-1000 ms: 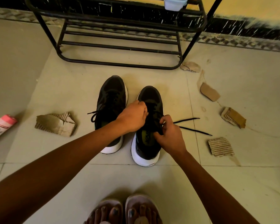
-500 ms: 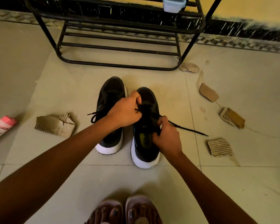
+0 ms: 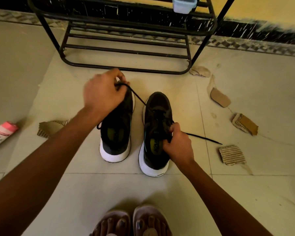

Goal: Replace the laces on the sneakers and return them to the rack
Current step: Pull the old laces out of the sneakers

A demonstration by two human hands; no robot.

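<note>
Right hand (image 3: 177,145) is curled around the collar of the right sneaker (image 3: 158,101), pinning it just in front of the rack (image 3: 126,51). Left hand (image 3: 104,94) pinches the lace (image 3: 140,99), taut toward the rack. Step looks like lacing. Next: seat the slack, thread the next eyelet.

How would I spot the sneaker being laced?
Just before the black rack stand the left sneaker and right sneaker, both black, white-soled. Take the right: the right hand grips it, and its lace stretches to the left hand.

Pale tiled floor (image 3: 245,193) meets a yellow wall (image 3: 271,9) with scuffed black skirting (image 3: 271,34).
</note>
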